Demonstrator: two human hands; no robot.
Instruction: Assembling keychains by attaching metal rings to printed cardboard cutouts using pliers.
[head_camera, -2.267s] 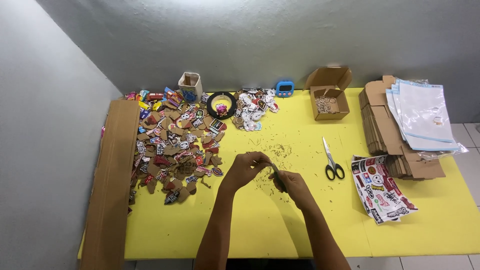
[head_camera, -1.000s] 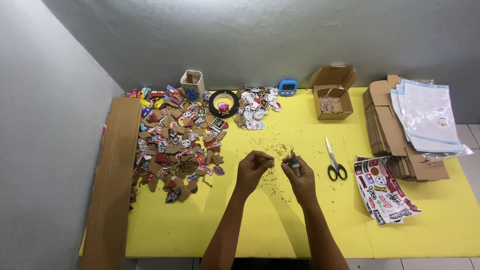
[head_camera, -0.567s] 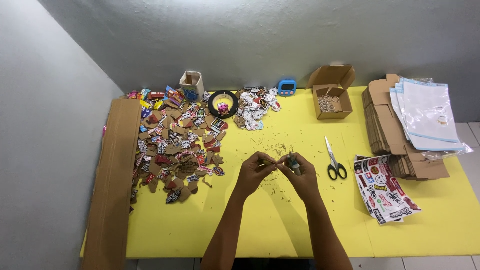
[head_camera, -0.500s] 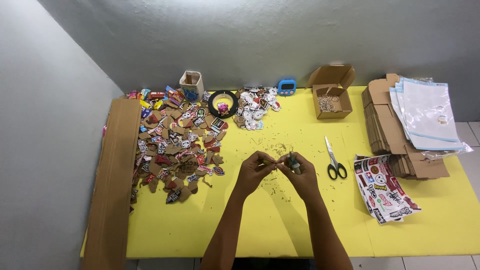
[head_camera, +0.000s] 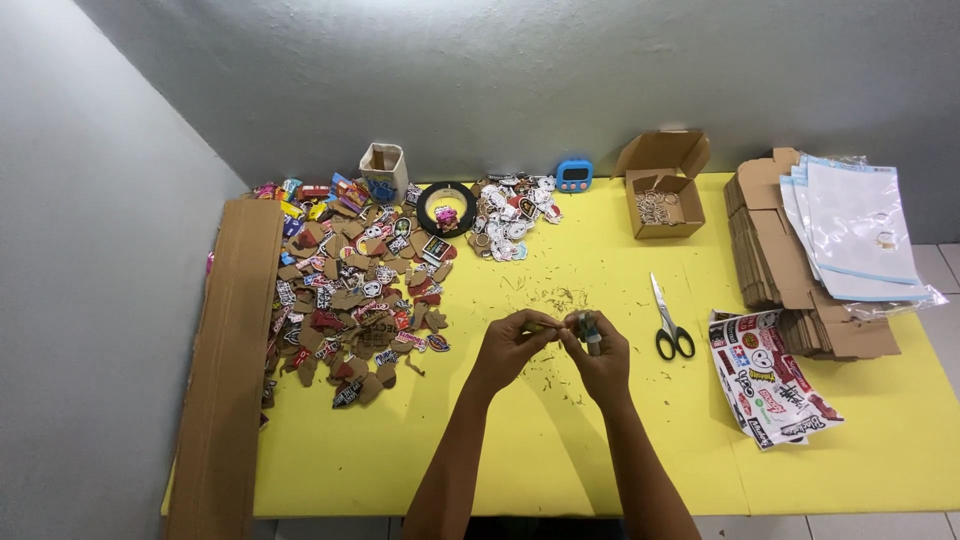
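Both hands meeting above the middle of the yellow worktop (head_camera: 520, 450). Left hand (head_camera: 512, 345) pinched shut on a tiny piece too small to identify; right hand (head_camera: 598, 352) curled closed around a small dark tool (head_camera: 586, 328) — fingertips nearly touching. Probably light and stiff, easily dropped; best gripped by the edges, between thumb and forefinger. Scissors (head_camera: 668, 320) just right of the hands, cardboard cut-outs (head_camera: 350, 300) heaped to the left — small scraps (head_camera: 545, 298) scattered between.

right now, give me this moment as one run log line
left hand: pinching small item | right hand: gripping small dark tool | hands: together above yellow table | scissors: flat, right of hands
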